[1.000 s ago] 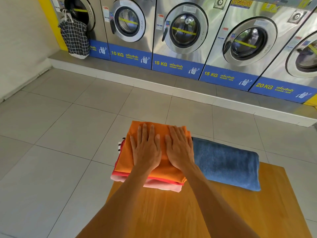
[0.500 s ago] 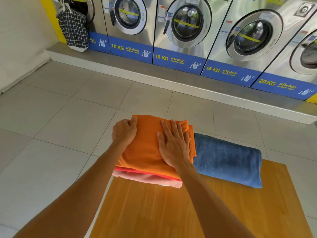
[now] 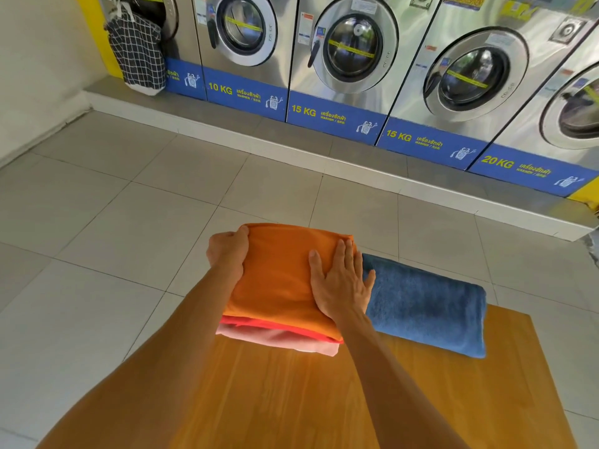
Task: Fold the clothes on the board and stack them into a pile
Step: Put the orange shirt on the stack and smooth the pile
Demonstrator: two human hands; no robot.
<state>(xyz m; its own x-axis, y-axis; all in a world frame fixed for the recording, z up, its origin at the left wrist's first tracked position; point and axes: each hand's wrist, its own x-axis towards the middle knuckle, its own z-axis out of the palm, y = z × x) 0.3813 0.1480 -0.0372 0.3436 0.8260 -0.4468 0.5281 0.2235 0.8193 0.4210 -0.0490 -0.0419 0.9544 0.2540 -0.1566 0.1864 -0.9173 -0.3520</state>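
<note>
A folded orange garment [image 3: 278, 277] tops a pile at the far left of the wooden board [image 3: 291, 400]. Under it show a red layer [image 3: 275, 325] and a pink layer [image 3: 285, 340]. My left hand [image 3: 227, 251] curls around the pile's left edge, fingers wrapped over the orange cloth. My right hand [image 3: 340, 283] lies flat, fingers spread, on the right part of the orange garment. A folded blue towel [image 3: 428, 306] lies on the board just right of the pile, touching my right hand's side.
A row of steel washing machines [image 3: 350, 53] on a raised step lines the far wall. A black checked laundry bag [image 3: 137, 53] hangs at the leftmost machine. Grey floor tiles [image 3: 129, 222] surround the board, whose far edge lies under the clothes.
My left hand slid from flat on top of the orange garment to gripping the pile's left edge. My right hand shifted to the right side of the pile, still flat.
</note>
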